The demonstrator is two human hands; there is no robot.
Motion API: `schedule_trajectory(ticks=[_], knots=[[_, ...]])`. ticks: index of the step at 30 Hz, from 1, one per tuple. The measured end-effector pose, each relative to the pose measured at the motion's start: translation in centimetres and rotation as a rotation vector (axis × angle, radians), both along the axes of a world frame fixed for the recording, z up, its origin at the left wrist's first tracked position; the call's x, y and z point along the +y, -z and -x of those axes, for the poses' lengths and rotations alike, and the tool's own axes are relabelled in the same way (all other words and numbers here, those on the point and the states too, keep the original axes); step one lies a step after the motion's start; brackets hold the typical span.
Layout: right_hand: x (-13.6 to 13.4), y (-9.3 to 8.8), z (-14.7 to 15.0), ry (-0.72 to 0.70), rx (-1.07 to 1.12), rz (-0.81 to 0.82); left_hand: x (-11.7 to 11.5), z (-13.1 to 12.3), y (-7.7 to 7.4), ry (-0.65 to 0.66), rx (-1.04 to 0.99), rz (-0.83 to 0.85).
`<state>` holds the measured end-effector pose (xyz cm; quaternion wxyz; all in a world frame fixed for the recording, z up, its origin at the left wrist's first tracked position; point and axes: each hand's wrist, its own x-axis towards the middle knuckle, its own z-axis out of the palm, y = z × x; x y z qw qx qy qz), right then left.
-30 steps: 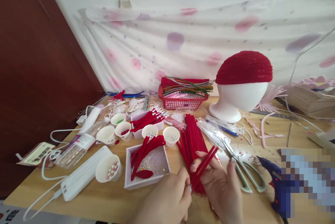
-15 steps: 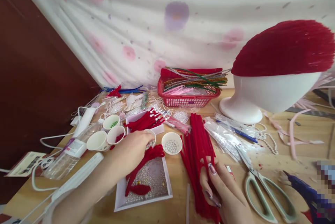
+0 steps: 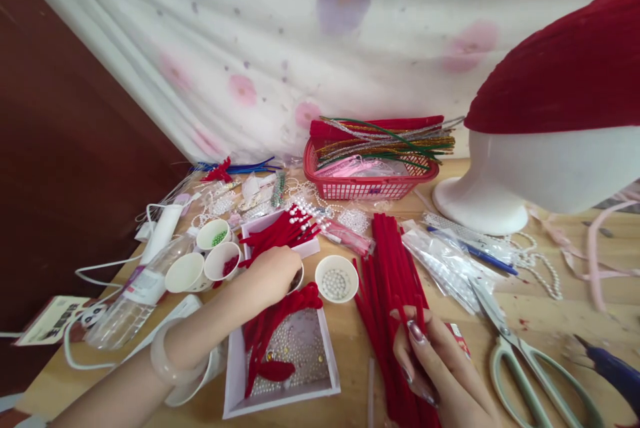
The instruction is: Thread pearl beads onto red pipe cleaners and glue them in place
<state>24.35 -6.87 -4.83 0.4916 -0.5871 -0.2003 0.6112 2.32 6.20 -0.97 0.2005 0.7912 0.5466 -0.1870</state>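
My left hand (image 3: 274, 276) reaches over a small paper cup (image 3: 299, 278) on the table; its fingers are down inside or behind the rim and hidden. A white bangle (image 3: 173, 353) circles that wrist. My right hand (image 3: 440, 365) is closed on a red pipe cleaner (image 3: 403, 311), with two fuzzy ends poking up past the thumb. Beneath it lies a bundle of long red pipe cleaners (image 3: 387, 261). Between the hands stands a paper cup of pearl beads (image 3: 337, 279). Below my left hand, a white tray (image 3: 334, 368) holds pearl beads and bent red pipe-cleaner shapes.
Scissors (image 3: 510, 341) and a dark blue glue gun (image 3: 613, 368) lie at right. A white mannequin head (image 3: 555, 168) wears a red covering. At the back stands a red basket (image 3: 370, 188) of pipe cleaners. Other bead cups (image 3: 213, 236) and a plastic bottle (image 3: 133, 305) are left.
My view has shifted, so the mannequin head sits farther right. My left hand stays at the same cup, with more forearm and the bangle showing. My right hand keeps its grip.
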Motion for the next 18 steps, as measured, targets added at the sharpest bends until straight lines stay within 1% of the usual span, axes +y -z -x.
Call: schedule_trajectory(ticks=[3, 5, 7, 9, 11, 12, 13, 14, 15, 16, 17, 18], knots=[[-0.2, 0.1, 0.3, -0.058, 0.008, -0.110, 0.1, 0.5, 0.2, -0.004, -0.069, -0.011], [-0.4, 0.1, 0.4, -0.107, 0.044, -0.189, 0.1, 0.9, -0.5, -0.022, -0.141, -0.045], [-0.7, 0.0, 0.5, -0.131, 0.083, -0.216, -0.4, 1.4, -1.9, -0.058, -0.225, -0.098], [-1.1, 0.0, 0.6, -0.162, 0.091, -0.229, -1.5, 1.9, -3.6, -0.093, -0.305, -0.169], [-1.7, -0.2, 0.9, -0.224, 0.088, -0.269, -3.5, 2.0, -5.1, -0.155, -0.426, -0.226], [-2.0, -0.4, 1.1, -0.242, 0.088, -0.294, -4.9, 1.9, -5.5, -0.201, -0.515, -0.231], [-2.3, -0.7, 1.5, -0.245, 0.088, -0.319, -6.4, 1.6, -5.7, -0.354, -0.738, -0.175], [-2.7, -1.1, 2.0, -0.229, 0.086, -0.342, -7.9, 1.2, -5.5, -0.480, -1.014, -0.060], [-3.1, -1.6, 2.5, -0.199, 0.084, -0.355, -9.4, 0.7, -5.0, -0.615, -1.301, 0.046], [-3.4, -2.0, 3.0, -0.165, 0.082, -0.359, -10.7, 0.2, -4.3, -0.746, -1.542, 0.196], [-3.8, -2.4, 3.6, -0.140, 0.080, -0.363, -11.9, -0.4, -3.5, -0.840, -1.703, 0.395], [-4.2, -2.8, 4.1, -0.135, 0.083, -0.367, -12.8, -1.0, -2.6, -0.928, -1.813, 0.571]])
